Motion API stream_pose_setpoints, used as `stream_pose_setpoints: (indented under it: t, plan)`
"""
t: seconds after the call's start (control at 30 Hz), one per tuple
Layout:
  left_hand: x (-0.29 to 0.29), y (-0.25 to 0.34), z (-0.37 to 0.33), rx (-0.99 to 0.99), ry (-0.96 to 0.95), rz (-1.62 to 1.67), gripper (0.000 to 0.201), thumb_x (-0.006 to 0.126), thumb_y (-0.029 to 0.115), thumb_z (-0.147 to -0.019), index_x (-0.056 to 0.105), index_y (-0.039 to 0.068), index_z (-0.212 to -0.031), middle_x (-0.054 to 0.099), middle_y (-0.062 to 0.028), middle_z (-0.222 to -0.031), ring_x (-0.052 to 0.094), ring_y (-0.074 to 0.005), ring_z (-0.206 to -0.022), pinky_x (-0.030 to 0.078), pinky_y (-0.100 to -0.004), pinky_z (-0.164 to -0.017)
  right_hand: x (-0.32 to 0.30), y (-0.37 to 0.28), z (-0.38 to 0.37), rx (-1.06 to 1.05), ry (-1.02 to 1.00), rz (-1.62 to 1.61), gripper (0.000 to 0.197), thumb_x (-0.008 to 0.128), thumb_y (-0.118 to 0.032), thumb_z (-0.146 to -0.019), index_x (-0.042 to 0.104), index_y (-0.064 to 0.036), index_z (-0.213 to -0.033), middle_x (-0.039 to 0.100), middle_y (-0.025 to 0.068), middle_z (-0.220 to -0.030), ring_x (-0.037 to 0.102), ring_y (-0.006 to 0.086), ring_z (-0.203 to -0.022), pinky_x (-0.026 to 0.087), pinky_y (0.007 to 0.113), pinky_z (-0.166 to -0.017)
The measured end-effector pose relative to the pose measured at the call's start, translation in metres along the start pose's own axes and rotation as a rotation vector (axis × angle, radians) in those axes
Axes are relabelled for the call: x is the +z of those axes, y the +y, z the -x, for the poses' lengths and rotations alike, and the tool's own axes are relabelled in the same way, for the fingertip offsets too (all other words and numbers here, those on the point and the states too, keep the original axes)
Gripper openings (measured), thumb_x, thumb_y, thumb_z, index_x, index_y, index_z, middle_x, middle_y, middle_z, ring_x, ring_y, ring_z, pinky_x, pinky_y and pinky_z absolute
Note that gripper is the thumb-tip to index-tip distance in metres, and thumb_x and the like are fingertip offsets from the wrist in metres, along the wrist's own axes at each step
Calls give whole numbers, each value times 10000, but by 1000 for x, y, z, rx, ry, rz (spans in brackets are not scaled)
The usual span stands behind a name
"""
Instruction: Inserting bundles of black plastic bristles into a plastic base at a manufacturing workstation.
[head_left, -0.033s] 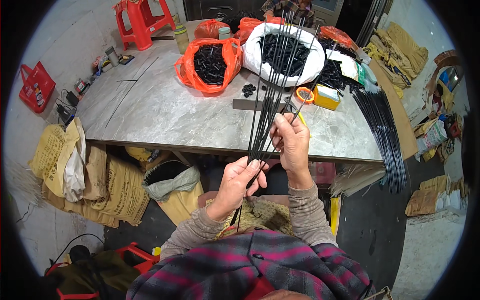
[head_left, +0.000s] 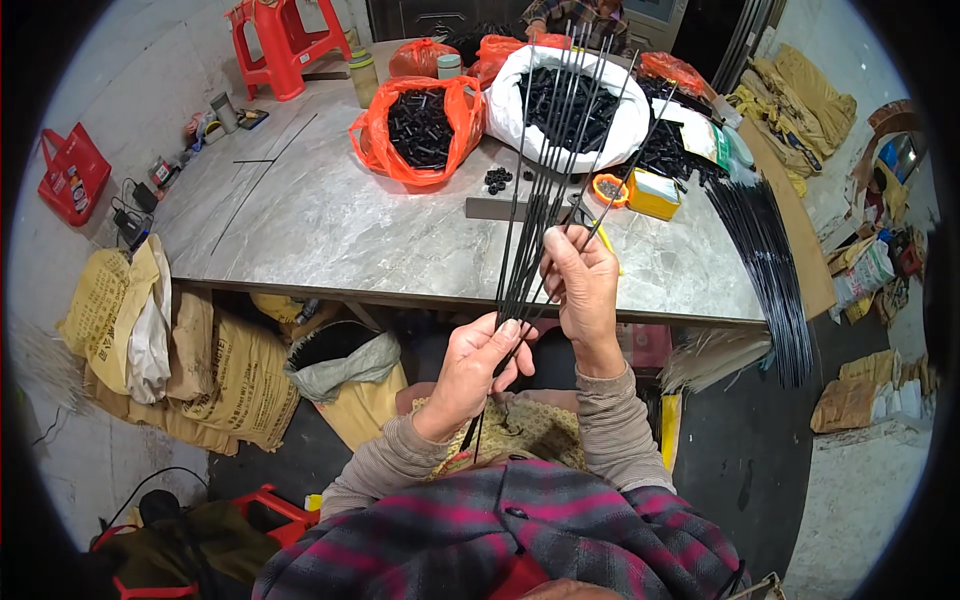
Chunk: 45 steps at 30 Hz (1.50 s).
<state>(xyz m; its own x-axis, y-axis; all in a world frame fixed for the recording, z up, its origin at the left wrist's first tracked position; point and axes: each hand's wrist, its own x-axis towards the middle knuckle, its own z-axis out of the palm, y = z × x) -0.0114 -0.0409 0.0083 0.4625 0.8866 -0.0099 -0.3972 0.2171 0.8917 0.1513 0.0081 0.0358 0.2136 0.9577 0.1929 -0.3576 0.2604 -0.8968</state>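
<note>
A bundle of long thin black rods (head_left: pixel 515 285) stands nearly upright in front of me, fanned apart toward the top. My left hand (head_left: pixel 478 365) is closed around its lower part, below the table edge. Just above and to the right, my right hand (head_left: pixel 582 280) pinches one rod between thumb and fingers; that rod leans away to the right from the others. The rods' upper ends cross in front of a white sack (head_left: pixel 640 125) full of short black tubes (head_left: pixel 545 95). Their lower ends come down near my lap.
On the grey table (head_left: pixel 320 230) stand a red bag (head_left: pixel 470 120) of black pieces, an orange dish (head_left: pixel 610 190), a yellow box (head_left: pixel 653 194) and a metal bar (head_left: pixel 488 208). More black rods (head_left: pixel 765 270) overhang the right edge. A red stool (head_left: pixel 285 45) stands far left. Another person (head_left: pixel 590 15) is across.
The rod pinched in my right hand has tipped slightly further to the right, away from the bundle. My left hand has stayed in place.
</note>
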Motion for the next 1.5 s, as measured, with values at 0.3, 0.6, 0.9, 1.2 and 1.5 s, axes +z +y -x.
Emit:
stream_pose_setpoints:
  t: [0.3, 0.6, 0.9, 1.2, 1.5]
  plan:
    - [0, -1, 3, -11, -15, 15, 312, 503, 225, -1070, 641, -55, -1077, 648, -109, -717, 439, -65, -483, 312, -202, -447, 2, 3, 1, -7, 8, -37, 114, 733, -158, -932, 640, -96, -912, 617, -62, -749, 463, -17, -537, 313, 154, -463]
    - [-1, -2, 3, -25, -23, 21, 311, 504, 226, -1068, 642, -53, -1083, 647, -106, -718, 434, -62, -480, 310, -201, -449, 6, 5, -2, -48, -6, 50, 103, 709, -166, -946, 645, -89, -924, 618, -66, -762, 456, -17, -561, 315, 154, -478]
    - [-2, -3, 3, -37, -13, 32, 316, 507, 234, -1067, 643, -51, -1085, 644, -96, -717, 425, -55, -480, 307, -197, -450, 6, 7, 1, -6, -39, 41, 113, 673, -199, -962, 651, -90, -982, 621, -66, -800, 459, -19, -573, 325, 157, -482]
    - [5, -8, -2, -1, 6, -29, 277, 505, 204, -1060, 627, -43, -1090, 635, -77, -713, 431, -49, -494, 298, -192, -450, 4, 7, 3, -96, -68, 41, 129, 636, -203, -988, 645, -75, -993, 613, -59, -802, 497, 1, -624, 390, 185, -524]
    - [11, -7, -6, 118, 158, -134, 194, 497, 170, -1063, 557, -14, -1048, 676, -135, -762, 617, -147, -529, 431, -226, -466, -25, -35, 11, -197, 32, 184, 310, 466, -292, -1086, 605, -18, -1046, 569, -9, -659, 521, 42, -528, 391, 187, -477]
